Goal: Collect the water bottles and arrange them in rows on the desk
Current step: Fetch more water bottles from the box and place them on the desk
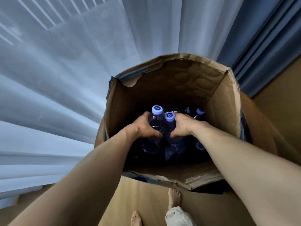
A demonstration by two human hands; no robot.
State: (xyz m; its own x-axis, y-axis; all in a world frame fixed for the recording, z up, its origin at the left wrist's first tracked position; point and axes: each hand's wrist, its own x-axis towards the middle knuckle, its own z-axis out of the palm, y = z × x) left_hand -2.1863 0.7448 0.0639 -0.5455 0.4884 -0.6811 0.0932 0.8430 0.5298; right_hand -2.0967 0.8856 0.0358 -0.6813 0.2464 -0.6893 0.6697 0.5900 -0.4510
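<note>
A white sheer curtain fills the left and a blue curtain hangs at the right. Both fall to a wooden floor. One open cardboard box with a torn rim stands on the floor against them.

Two bare arms reach down over the box's near edge. The left hand has its fingers and thumb wrapped round the shoulder of the left bottle. The right hand is wrapped the same way round the right bottle. These two bottles stand upright and touch each other between the hands, in the middle of the box, with their caps above the fingers.

Two more bottles show only as caps along the right wall: a far cap and a near cap. That makes four bottles that can be counted. A small pale shape beside the far cap is too dim to name.

Two bare feet stand on the floor before the near edge.
</note>
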